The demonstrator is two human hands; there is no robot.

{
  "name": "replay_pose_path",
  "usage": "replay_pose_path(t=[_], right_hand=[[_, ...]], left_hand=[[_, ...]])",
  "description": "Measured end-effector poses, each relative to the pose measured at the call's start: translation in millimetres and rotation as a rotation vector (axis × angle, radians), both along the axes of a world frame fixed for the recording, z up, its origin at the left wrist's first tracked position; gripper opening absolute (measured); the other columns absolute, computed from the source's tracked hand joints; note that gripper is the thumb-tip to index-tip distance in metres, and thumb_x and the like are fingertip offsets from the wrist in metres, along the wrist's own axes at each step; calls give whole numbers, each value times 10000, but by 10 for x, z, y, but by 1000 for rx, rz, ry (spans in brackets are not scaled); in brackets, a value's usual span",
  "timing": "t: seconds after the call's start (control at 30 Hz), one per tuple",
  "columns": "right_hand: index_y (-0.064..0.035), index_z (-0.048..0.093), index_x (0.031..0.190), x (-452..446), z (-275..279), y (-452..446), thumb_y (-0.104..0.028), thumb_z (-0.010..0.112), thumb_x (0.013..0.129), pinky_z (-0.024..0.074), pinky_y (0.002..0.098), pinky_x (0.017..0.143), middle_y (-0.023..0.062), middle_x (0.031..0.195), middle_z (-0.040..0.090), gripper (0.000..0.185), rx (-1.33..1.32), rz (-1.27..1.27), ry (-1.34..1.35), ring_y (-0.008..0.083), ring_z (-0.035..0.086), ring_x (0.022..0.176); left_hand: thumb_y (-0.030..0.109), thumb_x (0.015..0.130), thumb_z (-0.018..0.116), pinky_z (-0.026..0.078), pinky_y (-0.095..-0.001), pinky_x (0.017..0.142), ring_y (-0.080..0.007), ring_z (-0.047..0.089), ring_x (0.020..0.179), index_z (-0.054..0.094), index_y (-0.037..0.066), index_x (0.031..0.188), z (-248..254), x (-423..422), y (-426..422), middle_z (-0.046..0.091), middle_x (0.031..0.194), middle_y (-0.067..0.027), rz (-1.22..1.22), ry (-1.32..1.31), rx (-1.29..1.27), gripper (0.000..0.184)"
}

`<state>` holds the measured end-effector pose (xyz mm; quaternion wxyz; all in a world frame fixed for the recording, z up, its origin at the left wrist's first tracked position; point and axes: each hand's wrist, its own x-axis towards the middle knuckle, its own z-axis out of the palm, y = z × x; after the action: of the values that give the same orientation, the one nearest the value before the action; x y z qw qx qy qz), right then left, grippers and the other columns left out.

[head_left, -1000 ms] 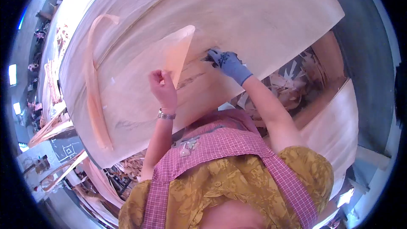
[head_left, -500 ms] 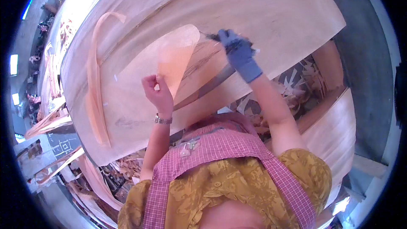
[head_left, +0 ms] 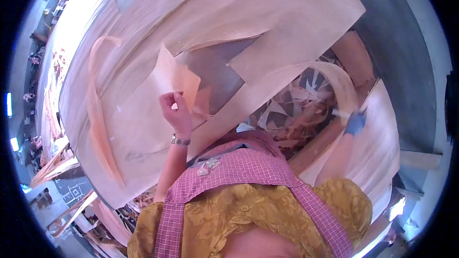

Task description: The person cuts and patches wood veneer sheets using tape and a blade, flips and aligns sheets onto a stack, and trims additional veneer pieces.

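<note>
My bare left hand [head_left: 176,112], with a watch at the wrist, pinches the lower edge of a raised veneer flap [head_left: 184,83] above the large pale veneer sheet [head_left: 296,24]. Below the flap, an angular opening shows a grey surface [head_left: 217,71]. Far to the right, my gloved right hand [head_left: 355,123] is blurred, beside the end of a long curved veneer strip [head_left: 337,74]. Its fingers are smeared, so its grip cannot be made out.
A narrow orange strip [head_left: 98,114] lies on the sheet's left part. Veneer scraps [head_left: 299,110] fill the gap right of my apron. Another pale sheet [head_left: 377,138] stands at the right, and more strips [head_left: 60,169] lie at the far left.
My right hand has swung from the sheet's middle to the far right. A strip now trails over the scraps, and a grey opening shows in the sheet. My left hand keeps its pinch.
</note>
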<state>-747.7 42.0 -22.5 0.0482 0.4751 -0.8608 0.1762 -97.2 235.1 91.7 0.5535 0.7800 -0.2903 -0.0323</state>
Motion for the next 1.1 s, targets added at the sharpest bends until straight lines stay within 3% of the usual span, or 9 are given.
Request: replay_pose_path(t=[0.03, 0.07, 0.17, 0.3, 0.4, 0.5, 0.77, 0.93, 1.1], right_hand=[[59, 560, 1210, -276, -281, 421, -419, 583, 874, 501, 399, 897, 218, 1226, 590, 584, 62, 108, 279, 323, 623, 1049], [21, 555, 1244, -652, -682, 739, -306, 573, 868, 505, 391, 899, 189, 1201, 607, 499, 781, 10, 614, 318, 629, 1032], [-22, 581, 1210, -683, -823, 1358, -297, 620, 836, 521, 404, 836, 178, 1114, 634, 466, 652, 87, 333, 316, 650, 956], [-20, 584, 1183, -203, -818, 1262, -301, 672, 799, 516, 415, 808, 175, 985, 668, 484, 346, 190, 29, 327, 657, 916], [-1, 573, 1189, 482, -530, 839, -273, 679, 793, 501, 434, 814, 163, 907, 683, 491, 67, 297, -214, 342, 655, 899], [-3, 603, 1073, 931, -350, 375, -176, 702, 817, 503, 364, 632, 101, 850, 665, 324, 40, 323, -547, 240, 630, 717], [-39, 601, 1122, 1876, 625, 165, -190, 700, 869, 446, 238, 526, 43, 900, 651, 312, 186, 387, -1327, 107, 568, 666], [-34, 604, 1139, 2180, 1161, 329, -188, 641, 916, 450, 243, 520, 47, 933, 668, 273, 249, 437, -1506, 83, 557, 629], [-38, 600, 1028, 2245, 1819, 717, -140, 748, 799, 387, 211, 448, 42, 784, 619, 292, 161, 519, -1534, 86, 496, 526]], left_hand=[[101, 942, 569, 458, -240, 667, -104, 572, 748, 522, 37, 924, -72, -2, -34, 613, 821, -44, -28, 18, -46, 81], [101, 943, 567, 460, -237, 666, -106, 585, 759, 524, 38, 932, -105, 7, -38, 624, 829, -50, -56, 36, -92, 77], [171, 911, 631, 472, -289, 772, -178, 616, 911, 537, 36, 996, 54, -2, -31, 646, 959, -94, -83, 135, 129, 185], [375, 792, 719, 321, -474, 1021, -297, 509, 1153, 544, 74, 1191, 581, -116, -618, 572, 1209, -129, -147, -821, 359, 529], [325, 799, 696, 273, -506, 1026, -263, 563, 1110, 635, 84, 1083, 557, 24, -1198, 644, 1121, -118, -176, -1137, 510, 377], [334, 799, 676, 283, -495, 1015, -248, 646, 971, 702, 81, 908, 542, 258, -1558, 704, 956, -118, -534, -901, 1249, 277], [172, 867, 659, 448, -251, 580, -51, 521, 638, 634, 24, 766, 1834, 143, -1603, 607, 661, 6, -611, -392, 288, 181], [162, 851, 642, 471, -304, 594, -114, 554, 657, 639, -19, 848, 2334, -127, -2398, 650, 730, -87, -512, -397, -164, 181], [144, 855, 627, 486, -333, 661, -180, 577, 728, 635, -11, 940, 1813, -1206, -3133, 656, 823, -120, -991, -275, -151, 178]])
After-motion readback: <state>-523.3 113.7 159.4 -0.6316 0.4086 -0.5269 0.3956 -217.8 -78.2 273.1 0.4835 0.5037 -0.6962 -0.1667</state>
